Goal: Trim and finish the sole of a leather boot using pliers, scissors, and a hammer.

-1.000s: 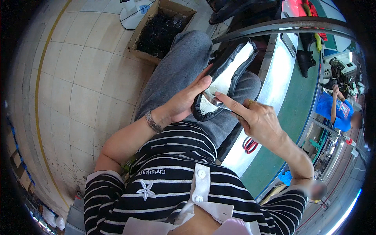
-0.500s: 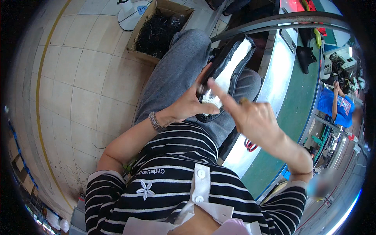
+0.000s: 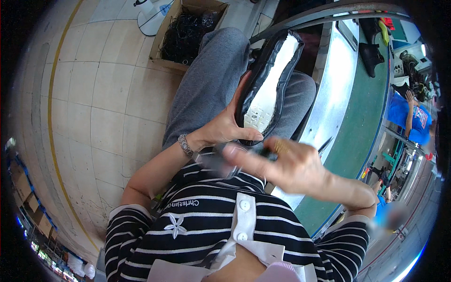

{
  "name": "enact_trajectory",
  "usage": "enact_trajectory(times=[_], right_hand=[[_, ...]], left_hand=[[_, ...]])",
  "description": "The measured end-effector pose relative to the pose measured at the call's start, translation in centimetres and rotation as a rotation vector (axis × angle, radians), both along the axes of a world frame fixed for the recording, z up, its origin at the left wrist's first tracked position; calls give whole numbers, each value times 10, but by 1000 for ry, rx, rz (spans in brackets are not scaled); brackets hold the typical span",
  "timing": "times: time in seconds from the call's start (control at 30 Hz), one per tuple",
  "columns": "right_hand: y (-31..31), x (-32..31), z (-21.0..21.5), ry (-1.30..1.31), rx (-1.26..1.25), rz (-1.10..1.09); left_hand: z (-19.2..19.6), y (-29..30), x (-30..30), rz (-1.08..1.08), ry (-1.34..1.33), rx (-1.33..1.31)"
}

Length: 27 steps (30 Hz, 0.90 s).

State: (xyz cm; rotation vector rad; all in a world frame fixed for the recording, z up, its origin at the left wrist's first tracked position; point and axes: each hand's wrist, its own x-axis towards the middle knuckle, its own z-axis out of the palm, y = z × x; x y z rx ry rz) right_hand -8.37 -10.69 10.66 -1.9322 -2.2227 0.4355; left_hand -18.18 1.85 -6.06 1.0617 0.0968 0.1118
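My left hand [image 3: 226, 124] holds a black shoe upper [image 3: 268, 91], sole side up, over my lap. A white board shows along its underside, with the black edge folded in around it. My thumb presses near the heel end, and the fingers wrap the far side. Close to my body, my right hand [image 3: 293, 164] is curled around a dark tool with a metallic gleam [image 3: 215, 160]. Motion smears the tool, so its kind does not show. It is apart from the shoe, just below the heel end.
At the upper left, a cardboard box [image 3: 162, 47] holds tangled black scraps beside a white round-based stand [image 3: 149, 26]. Along my right runs a bench [image 3: 345, 127] with a metal edge and green top, bearing black boots [image 3: 371, 58]. Beyond it is a co-worker in blue [image 3: 408, 117].
My right hand has moved down from the shoe's heel end toward my body, taking the blurred tool along. My left hand keeps its hold on the shoe, now showing more of the white board.
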Motion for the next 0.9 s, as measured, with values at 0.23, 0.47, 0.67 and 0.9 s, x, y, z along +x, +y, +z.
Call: enact_trajectory(times=[0.23, 0.47, 0.67, 0.9], right_hand=[[20, 18, 18, -84, -254, -116], [20, 66, -3, 19, -411, -305], [54, 100, 34, 316, 358, -448], [38, 136, -12, -68, -158, -490]], left_hand=[[-16, 1, -7, -48, 111, 79], [9, 15, 6, -54, 119, 112], [41, 57, 55, -203, 347, -363], [42, 59, 90, -300, 443, -212]])
